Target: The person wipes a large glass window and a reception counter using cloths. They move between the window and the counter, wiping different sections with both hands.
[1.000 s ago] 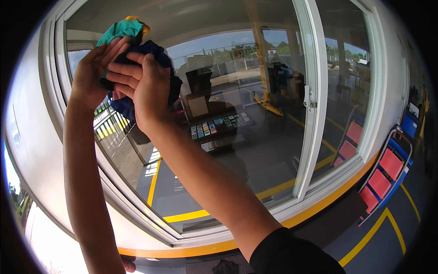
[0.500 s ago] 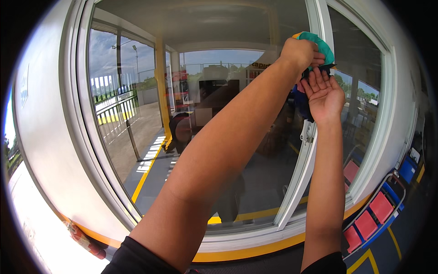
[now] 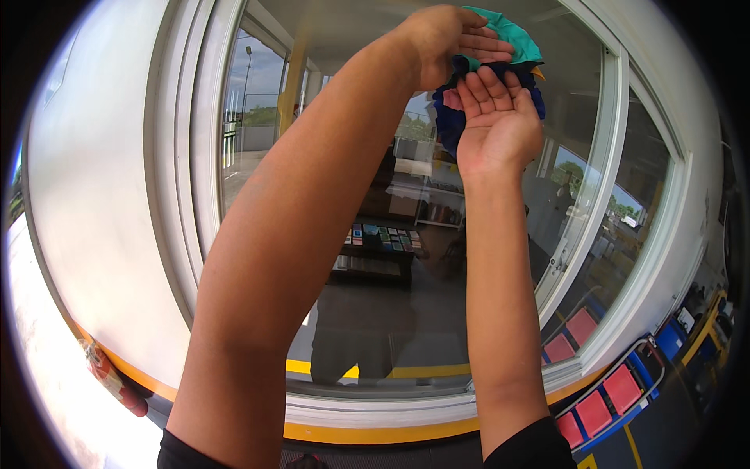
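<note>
Left hand (image 3: 440, 45), right hand (image 3: 500, 134) — fingers straight against bunched teal-and-navy fabric cloth (image 3: 522, 45) — unclenched, so loose folds could slip.

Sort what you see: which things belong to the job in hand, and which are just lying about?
In the job:
multicoloured cloth
left hand and right hand, both at the cloth
window pane behind them

Just lying about:
metal frame with pink panels, lower right
red object by the wall, lower left
</note>
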